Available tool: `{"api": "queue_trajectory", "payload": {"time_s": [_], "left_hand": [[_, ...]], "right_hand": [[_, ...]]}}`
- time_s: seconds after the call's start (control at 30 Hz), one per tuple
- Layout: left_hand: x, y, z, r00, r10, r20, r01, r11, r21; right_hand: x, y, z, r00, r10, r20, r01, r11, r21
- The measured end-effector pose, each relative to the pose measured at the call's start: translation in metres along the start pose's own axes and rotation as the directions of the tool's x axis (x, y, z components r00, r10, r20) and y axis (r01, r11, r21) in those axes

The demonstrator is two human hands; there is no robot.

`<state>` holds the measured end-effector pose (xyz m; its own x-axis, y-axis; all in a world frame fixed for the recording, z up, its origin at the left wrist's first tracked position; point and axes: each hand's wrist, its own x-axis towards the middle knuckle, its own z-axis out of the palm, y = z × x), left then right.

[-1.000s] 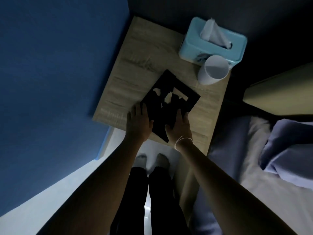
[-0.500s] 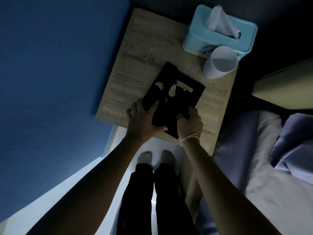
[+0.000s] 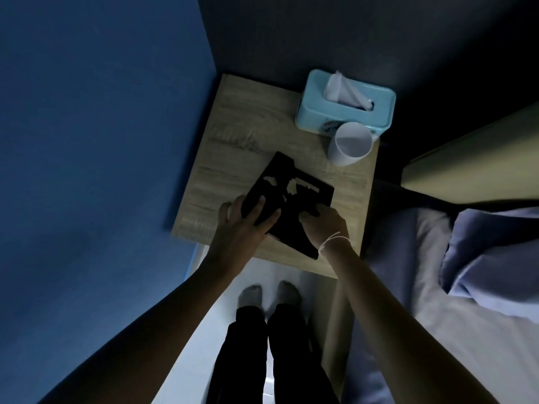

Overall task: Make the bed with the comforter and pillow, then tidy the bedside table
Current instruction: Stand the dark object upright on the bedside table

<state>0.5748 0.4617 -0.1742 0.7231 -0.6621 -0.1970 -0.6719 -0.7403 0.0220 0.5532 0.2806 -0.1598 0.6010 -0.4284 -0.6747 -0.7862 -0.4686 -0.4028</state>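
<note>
Right now the bed (image 3: pixel 437 301) lies to my right with a pale blue pillow (image 3: pixel 495 258) on it, beside the wooden bedside surface (image 3: pixel 242 118) where I am working. At the far right corner of that surface stands a light blue tissue box (image 3: pixel 315 112), and a white cup (image 3: pixel 347 147) sits just in front of it, touching or nearly so. Nearer me lies a flat black book (image 3: pixel 280 199), turned askew to the edges. My left hand (image 3: pixel 245 225) is clamped on its near left corner, fingers spread over the cover and thumb apparently under the edge. My right hand (image 3: pixel 323 223) closes on the near right side; its fingertips are hidden in the dark cover, so I cannot tell how firmly. I judge I am lifting or squaring the book. The risks: its near corner sits close to the front edge, so a slack grip could let it slide to the floor; and swinging its far corner right could knock the cup.
</note>
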Motion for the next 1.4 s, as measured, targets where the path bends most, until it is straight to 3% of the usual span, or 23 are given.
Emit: {"api": "queue_trajectory", "payload": {"time_s": [0.1, 0.2, 0.3, 0.4, 0.5, 0.63, 0.8, 0.97, 1.1, 1.27, 1.4], "left_hand": [[-0.005, -0.005, -0.005, 0.992, 0.128, -0.023, -0.128, 0.992, 0.016], [-0.009, -0.011, -0.01, 0.981, 0.188, -0.034, -0.19, 0.98, -0.06], [-0.013, -0.013, -0.01, 0.972, 0.236, 0.015, -0.233, 0.967, -0.102], [-0.017, -0.019, -0.008, 0.966, 0.248, 0.073, -0.236, 0.961, -0.146], [-0.021, -0.023, -0.011, 0.96, 0.265, 0.087, -0.248, 0.954, -0.171], [-0.019, -0.03, -0.02, 0.957, 0.273, 0.095, -0.254, 0.951, -0.179], [-0.007, -0.029, -0.036, 0.953, 0.259, 0.156, -0.213, 0.941, -0.262], [0.005, -0.024, -0.044, 0.927, 0.273, 0.256, -0.232, 0.956, -0.179], [0.011, -0.026, -0.047, 0.919, 0.253, 0.304, -0.173, 0.948, -0.268], [0.016, -0.027, -0.069, 0.938, 0.241, 0.25, -0.152, 0.933, -0.327], [0.029, -0.031, -0.086, 0.974, 0.186, 0.132, -0.101, 0.871, -0.481]], "right_hand": [[0.006, -0.006, 0.002, 1.0, -0.007, 0.011, 0.008, 0.992, -0.128], [0.016, -0.024, -0.003, 0.99, -0.142, 0.006, 0.14, 0.972, -0.19], [0.026, -0.046, -0.003, 0.974, -0.151, 0.168, 0.161, 0.986, -0.044], [0.033, -0.053, 0.003, 0.978, -0.03, 0.206, -0.007, 0.985, 0.175], [0.039, -0.046, 0.005, 0.96, 0.048, 0.277, -0.158, 0.906, 0.392], [0.035, -0.042, 0.001, 0.937, -0.056, 0.346, -0.196, 0.736, 0.648], [0.039, -0.035, -0.003, 0.942, -0.135, 0.307, -0.141, 0.671, 0.728], [0.042, -0.031, -0.006, 0.931, -0.112, 0.348, -0.17, 0.709, 0.684], [0.045, -0.028, -0.013, 0.922, -0.089, 0.377, -0.197, 0.732, 0.652], [0.025, -0.016, -0.051, 0.95, -0.174, 0.26, 0.021, 0.864, 0.503], [0.0, 0.007, -0.084, 0.888, -0.418, 0.193, 0.266, 0.807, 0.527]]}}
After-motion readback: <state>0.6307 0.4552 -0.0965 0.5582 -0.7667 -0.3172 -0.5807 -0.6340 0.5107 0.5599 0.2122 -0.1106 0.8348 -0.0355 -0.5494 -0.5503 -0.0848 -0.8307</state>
